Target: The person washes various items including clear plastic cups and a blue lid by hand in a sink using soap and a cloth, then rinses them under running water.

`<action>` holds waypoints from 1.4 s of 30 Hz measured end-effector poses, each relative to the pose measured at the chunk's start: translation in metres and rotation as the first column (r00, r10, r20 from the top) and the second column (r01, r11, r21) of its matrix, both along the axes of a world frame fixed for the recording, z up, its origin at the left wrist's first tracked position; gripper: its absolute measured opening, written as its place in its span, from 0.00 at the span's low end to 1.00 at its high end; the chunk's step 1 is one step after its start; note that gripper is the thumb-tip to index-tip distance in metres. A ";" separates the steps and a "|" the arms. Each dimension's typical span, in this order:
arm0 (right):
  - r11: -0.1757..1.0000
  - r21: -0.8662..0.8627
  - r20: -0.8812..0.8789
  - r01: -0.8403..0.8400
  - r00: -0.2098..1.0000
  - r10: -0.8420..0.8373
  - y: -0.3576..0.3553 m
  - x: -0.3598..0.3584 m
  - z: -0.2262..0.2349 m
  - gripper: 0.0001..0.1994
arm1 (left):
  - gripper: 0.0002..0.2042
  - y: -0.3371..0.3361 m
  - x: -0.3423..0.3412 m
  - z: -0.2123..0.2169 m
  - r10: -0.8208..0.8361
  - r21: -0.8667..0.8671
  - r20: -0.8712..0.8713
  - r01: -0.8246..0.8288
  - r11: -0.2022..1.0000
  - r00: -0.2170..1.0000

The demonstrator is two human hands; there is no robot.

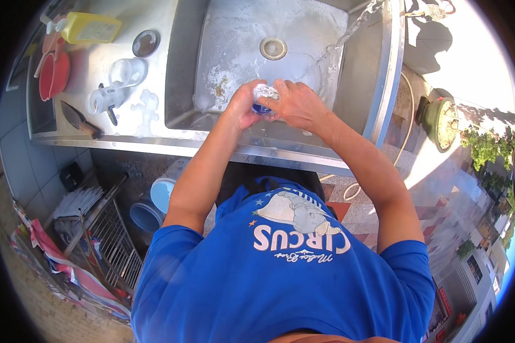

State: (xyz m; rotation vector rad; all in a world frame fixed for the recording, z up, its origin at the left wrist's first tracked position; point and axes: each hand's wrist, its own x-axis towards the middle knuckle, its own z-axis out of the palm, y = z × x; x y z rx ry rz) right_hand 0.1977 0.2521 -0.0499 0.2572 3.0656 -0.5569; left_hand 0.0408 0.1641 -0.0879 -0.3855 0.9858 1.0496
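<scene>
Over the near part of the steel sink, my two hands are close together around a small blue, rounded object; its kind is mostly hidden by fingers. My left hand grips it from the left with bent fingers. A white, foamy wad sits against its top, and I cannot tell whether it is a scrubber or just suds. My right hand presses on the wad and the blue object with curled fingers. Suds lie on the sink floor around the drain, and water streams in from the upper right.
On the left counter are a yellow pump bottle, red basket, knife, round dark lid, and clear containers. Below stand a wire rack and a blue bucket. A hose runs right of the sink.
</scene>
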 end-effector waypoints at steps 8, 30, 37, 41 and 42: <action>0.966 -0.069 0.249 0.249 0.942 -0.225 -0.019 -0.017 -0.023 0.14 | 0.16 0.010 0.011 -0.019 0.136 -0.008 -0.329 -0.147 0.989 0.934; -0.434 -0.877 0.457 0.206 0.639 -0.619 -0.023 -0.009 -0.056 0.12 | 0.16 0.023 0.020 -0.031 0.173 0.152 -0.202 -0.144 0.978 0.964; -0.698 -0.698 0.636 0.159 0.586 -0.502 -0.029 -0.013 -0.047 0.17 | 0.19 0.012 0.016 -0.034 0.163 0.218 -0.395 -0.080 0.973 0.904; 0.476 -0.687 0.397 0.549 0.832 -0.387 -0.017 -0.013 -0.026 0.16 | 0.15 0.008 0.012 -0.051 0.090 0.142 -0.336 -0.044 0.989 0.937; 0.904 -0.225 0.479 0.363 0.850 -0.222 -0.013 -0.012 -0.007 0.16 | 0.15 0.011 0.013 -0.049 0.086 0.142 -0.331 -0.041 0.989 0.940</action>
